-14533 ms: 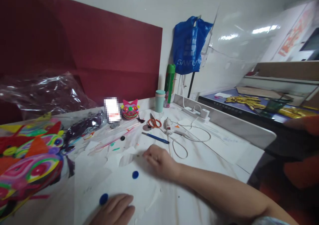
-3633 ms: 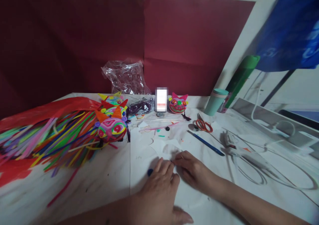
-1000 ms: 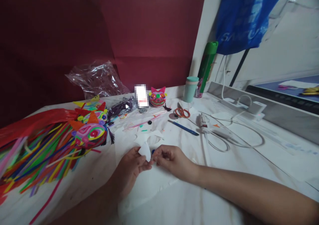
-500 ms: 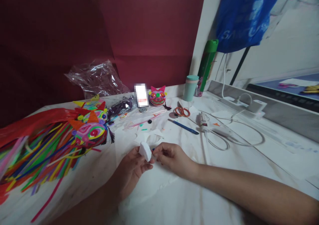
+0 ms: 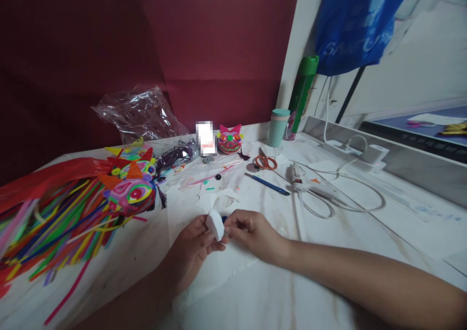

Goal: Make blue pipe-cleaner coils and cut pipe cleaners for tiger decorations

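Observation:
In front of me, my left hand (image 5: 189, 246) grips a small white rounded piece (image 5: 215, 226), perhaps paper or foam, between thumb and fingers. Its face is tilted to the side. Close against its right edge, my right hand (image 5: 257, 233) has thumb and forefinger pinched together. What those fingertips hold is too small to make out. A bit of something dark blue (image 5: 224, 219) shows just behind them. Beneath both hands lies a white paper sheet (image 5: 182, 201) with rounded cut-outs along its far side.
Beyond the hands lie a blue craft knife (image 5: 268, 184) and orange-handled scissors (image 5: 266, 162). Colourful lion-head masks (image 5: 131, 196) and bundled strips (image 5: 69, 223) fill the left. A pink mask (image 5: 229, 139) and green cup (image 5: 278, 128) stand behind. Cables (image 5: 328, 198) run along the right.
The white piece has turned slightly and shifted a little right and down, closer to my right fingertips. The whole view has moved very slightly.

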`<state>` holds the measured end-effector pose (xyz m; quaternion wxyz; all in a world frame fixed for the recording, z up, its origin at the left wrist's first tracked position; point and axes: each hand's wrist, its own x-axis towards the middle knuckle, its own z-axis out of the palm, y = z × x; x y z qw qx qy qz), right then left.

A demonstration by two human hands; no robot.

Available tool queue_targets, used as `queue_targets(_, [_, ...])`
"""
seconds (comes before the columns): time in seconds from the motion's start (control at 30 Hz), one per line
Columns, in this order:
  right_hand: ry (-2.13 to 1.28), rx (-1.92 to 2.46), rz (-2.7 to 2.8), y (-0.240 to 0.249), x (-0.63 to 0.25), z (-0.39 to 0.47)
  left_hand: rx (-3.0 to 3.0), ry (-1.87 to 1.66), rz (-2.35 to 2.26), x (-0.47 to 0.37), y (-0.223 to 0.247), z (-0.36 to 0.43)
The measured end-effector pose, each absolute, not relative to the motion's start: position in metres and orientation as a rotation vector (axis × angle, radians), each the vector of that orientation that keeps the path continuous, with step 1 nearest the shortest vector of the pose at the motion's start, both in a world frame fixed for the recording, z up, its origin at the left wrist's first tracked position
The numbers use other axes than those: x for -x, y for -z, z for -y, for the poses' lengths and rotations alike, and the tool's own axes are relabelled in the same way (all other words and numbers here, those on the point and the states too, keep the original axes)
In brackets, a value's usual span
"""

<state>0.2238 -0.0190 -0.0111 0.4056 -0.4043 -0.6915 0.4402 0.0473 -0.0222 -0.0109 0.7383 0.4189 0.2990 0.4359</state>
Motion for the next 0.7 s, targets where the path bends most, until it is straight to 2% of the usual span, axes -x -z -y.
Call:
queue_targets(0.2, [-1.036, 1.043, 1.835, 0.0078, -0.2249, 0.0182, -0.949, -0.98, -0.709, -0.0469, 0.0127, 0.024])
queue_targets(0.7, [-1.122, 1.025, 1.793, 0.0091, -0.2224, 0.021, -0.944, -0.949, -0.733, -0.0473, 0.0093, 0.0244])
